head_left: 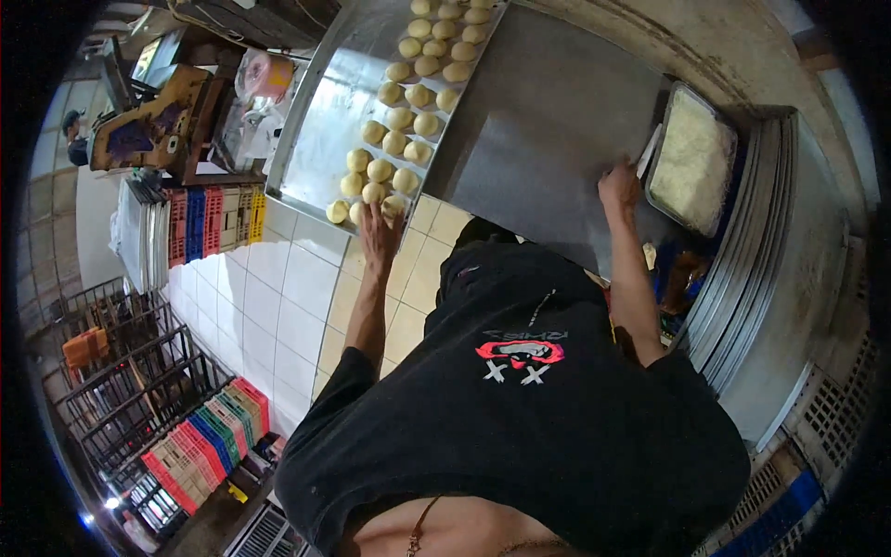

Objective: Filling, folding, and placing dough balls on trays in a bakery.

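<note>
Rows of pale round dough balls (pixel 393 142) lie on a shiny metal tray (pixel 311 139) ahead and to the left. My left hand (pixel 379 232) is at the near end of the rows, its fingers curled over a dough ball (pixel 373 193) with others close around it. My right hand (pixel 619 186) is closed on a white flat-bladed tool (pixel 649 153), just above the bare dark metal worktop (pixel 543 111). Beside that tool stands a rectangular metal pan (pixel 727 176) holding a pale, crumbly or grated filling (pixel 689 158); which it is I cannot tell.
Flat metal trays (pixel 756 241) stand on edge in a stack along the right. Coloured plastic crates (pixel 209 223) and black racks (pixel 121 343) line the left side. A wooden stand (pixel 153 121) and a clear bag (pixel 263 76) are at the far left. White tiles (pixel 269 288) cover the floor.
</note>
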Tool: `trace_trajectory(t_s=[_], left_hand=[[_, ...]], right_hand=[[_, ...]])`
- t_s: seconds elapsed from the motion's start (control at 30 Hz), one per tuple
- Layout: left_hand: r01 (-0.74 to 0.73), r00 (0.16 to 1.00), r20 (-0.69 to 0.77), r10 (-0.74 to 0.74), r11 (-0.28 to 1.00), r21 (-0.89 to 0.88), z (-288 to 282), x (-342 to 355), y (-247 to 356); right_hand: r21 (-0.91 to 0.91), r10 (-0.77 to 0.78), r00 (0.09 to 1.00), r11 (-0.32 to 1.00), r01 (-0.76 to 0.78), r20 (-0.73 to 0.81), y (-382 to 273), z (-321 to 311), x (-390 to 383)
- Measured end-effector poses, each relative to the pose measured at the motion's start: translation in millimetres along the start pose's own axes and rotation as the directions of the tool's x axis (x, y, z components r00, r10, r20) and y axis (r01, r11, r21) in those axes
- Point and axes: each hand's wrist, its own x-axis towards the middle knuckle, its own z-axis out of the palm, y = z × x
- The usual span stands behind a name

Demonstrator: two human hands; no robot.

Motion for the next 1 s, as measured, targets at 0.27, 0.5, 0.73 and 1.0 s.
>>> trace_trajectory(t_s=[0.27, 0.5, 0.73, 1.0], left_hand=[[0.084, 0.995, 0.058, -0.082, 0.996, -0.031, 10, 7, 6], [-0.162, 0.982, -0.122, 0.144, 0.975, -0.153, -9, 12, 10], [-0.545, 0.780, -0.010, 0.625, 0.672, -0.501, -5, 73, 185], [-0.873, 0.270, 0.489, 0.829, 0.425, -0.239, 86, 131, 259]], right_hand=[[0.001, 0.165, 0.965, 0.986, -0.169, -0.206, 49, 46, 0], [0.306, 0.263, 0.964, 0.921, -0.240, -0.037, 24, 1, -24], [0.826, 0.343, 0.895, 0.385, -0.412, 0.287, 70, 71, -78], [0.772, 0.378, 0.917, 0.619, -0.145, -0.131, 41, 30, -143]])
